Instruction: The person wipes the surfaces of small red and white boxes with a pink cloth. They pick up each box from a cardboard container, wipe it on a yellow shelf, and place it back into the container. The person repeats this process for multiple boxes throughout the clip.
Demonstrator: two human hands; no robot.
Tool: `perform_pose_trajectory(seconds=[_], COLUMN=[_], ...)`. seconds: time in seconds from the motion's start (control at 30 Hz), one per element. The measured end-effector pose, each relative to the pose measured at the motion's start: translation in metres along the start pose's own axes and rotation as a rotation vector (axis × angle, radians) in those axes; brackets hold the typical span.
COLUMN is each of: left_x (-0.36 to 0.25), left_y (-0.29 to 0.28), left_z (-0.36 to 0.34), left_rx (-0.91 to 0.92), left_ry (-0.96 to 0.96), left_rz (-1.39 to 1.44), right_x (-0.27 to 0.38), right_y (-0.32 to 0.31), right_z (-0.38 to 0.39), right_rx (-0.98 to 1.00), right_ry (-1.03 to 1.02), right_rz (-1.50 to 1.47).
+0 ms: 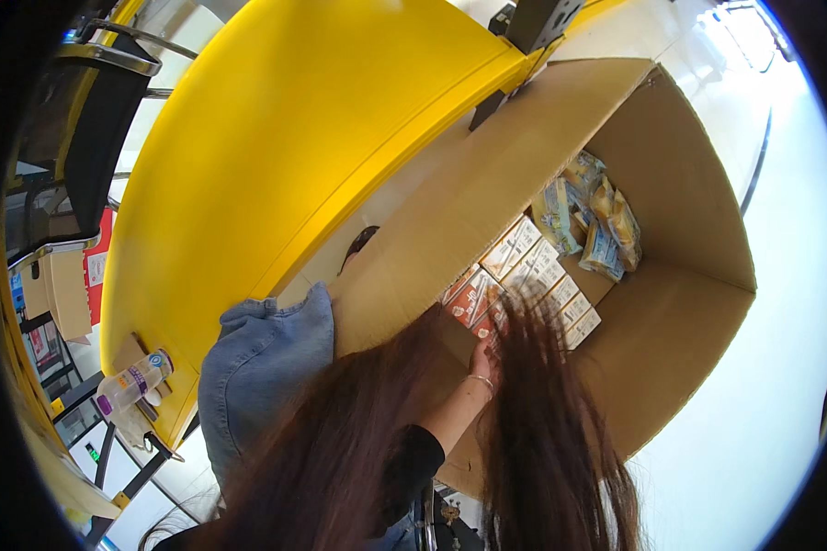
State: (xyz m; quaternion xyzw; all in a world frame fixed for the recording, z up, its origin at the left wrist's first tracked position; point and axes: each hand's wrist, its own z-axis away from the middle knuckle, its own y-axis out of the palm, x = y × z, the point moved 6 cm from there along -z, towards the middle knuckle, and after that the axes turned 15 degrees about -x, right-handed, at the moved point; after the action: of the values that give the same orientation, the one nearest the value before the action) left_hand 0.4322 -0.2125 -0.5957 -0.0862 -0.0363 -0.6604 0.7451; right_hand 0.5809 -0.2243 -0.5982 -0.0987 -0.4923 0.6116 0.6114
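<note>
My left hand, with a thin bracelet at the wrist, reaches into a large cardboard box. Its fingers, partly covered by my long hair, close on the near end of an orange-and-white carton. Beside that carton stand several white-and-brown cartons packed in rows. Farther inside, several clear packets with yellowish contents lie heaped against the box wall. My right hand is not in view; hair hangs over that side.
A yellow table curves along the left, close to the box. A clear bottle with a purple cap rests at its near corner. A black chair stands at far left. My denim-covered leg is between table and box.
</note>
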Motion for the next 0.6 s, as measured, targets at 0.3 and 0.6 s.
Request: perform_pose_trajectory(seconds=[0.3, 0.6], left_x=[-0.021, -0.108], left_y=[-0.003, -0.074], left_z=[0.096, 0.404], left_rx=[0.259, 0.677], left_ry=[0.217, 1.079], left_rz=[-0.047, 0.132], right_x=[0.049, 0.348], right_y=[-0.067, -0.218], right_z=[0.079, 0.206], right_rx=[-0.413, -0.784], right_ry=[-0.065, -0.805], right_rz=[-0.032, -0.499])
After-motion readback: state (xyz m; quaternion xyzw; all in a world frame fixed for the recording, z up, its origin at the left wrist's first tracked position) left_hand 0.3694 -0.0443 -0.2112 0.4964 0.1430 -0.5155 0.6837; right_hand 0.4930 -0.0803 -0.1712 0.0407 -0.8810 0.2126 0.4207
